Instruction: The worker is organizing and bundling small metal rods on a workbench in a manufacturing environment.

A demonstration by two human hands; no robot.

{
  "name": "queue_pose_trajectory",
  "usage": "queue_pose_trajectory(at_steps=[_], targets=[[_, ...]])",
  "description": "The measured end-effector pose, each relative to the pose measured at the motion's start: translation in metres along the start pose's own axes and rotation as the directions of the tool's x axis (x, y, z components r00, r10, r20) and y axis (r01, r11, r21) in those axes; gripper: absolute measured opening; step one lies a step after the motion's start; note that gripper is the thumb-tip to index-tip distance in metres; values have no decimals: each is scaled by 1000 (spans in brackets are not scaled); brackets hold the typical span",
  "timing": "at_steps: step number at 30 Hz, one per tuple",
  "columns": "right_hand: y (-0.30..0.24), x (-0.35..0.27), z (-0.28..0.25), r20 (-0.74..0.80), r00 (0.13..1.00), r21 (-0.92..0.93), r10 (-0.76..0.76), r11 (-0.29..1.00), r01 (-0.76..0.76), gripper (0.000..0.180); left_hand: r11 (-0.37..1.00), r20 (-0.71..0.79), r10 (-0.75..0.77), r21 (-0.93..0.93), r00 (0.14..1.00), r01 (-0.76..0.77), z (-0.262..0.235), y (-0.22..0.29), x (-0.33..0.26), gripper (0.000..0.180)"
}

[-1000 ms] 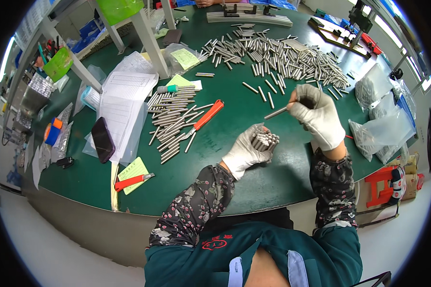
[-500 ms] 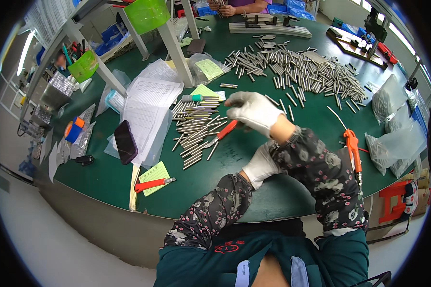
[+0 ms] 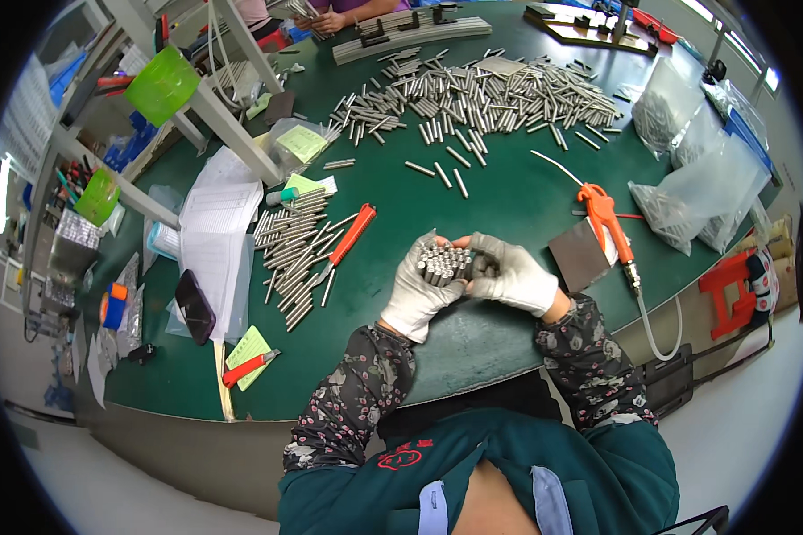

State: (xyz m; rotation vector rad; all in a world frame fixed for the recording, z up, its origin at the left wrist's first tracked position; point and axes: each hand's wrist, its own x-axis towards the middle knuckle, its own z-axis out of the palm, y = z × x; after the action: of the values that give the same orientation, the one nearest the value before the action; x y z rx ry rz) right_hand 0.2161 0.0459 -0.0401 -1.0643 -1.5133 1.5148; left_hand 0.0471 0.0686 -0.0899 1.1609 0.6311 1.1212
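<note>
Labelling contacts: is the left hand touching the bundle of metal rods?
Touching. The head view shows the left hand cupped against the left side of the bundle of metal rods, no gap between.

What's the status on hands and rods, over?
Left hand cupping bundle of metal rods. Right hand at its right. Loose rods piled beyond; orange air gun to the right.

Gloved left hand [image 3: 410, 294] curls into a cup, gloved right hand [image 3: 513, 276] close against it, both forearms [image 3: 357, 388] angled inward
</note>
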Motion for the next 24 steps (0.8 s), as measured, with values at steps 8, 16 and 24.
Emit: queue_pose_trajectory(at_steps=[8,16,24], targets=[[17,-4,5,-133,983,30,-126,991,131,39,991,66,113,69,991,-117,2,-8,-3,60],[20,-5,8,-147,973,-3,-176,984,178,37,973,110,97,198,989,-117,-5,-8,-2,58],[18,-3,9,-178,963,-58,-204,979,197,35,998,84,35,43,996,-39,-2,-5,-2,60]])
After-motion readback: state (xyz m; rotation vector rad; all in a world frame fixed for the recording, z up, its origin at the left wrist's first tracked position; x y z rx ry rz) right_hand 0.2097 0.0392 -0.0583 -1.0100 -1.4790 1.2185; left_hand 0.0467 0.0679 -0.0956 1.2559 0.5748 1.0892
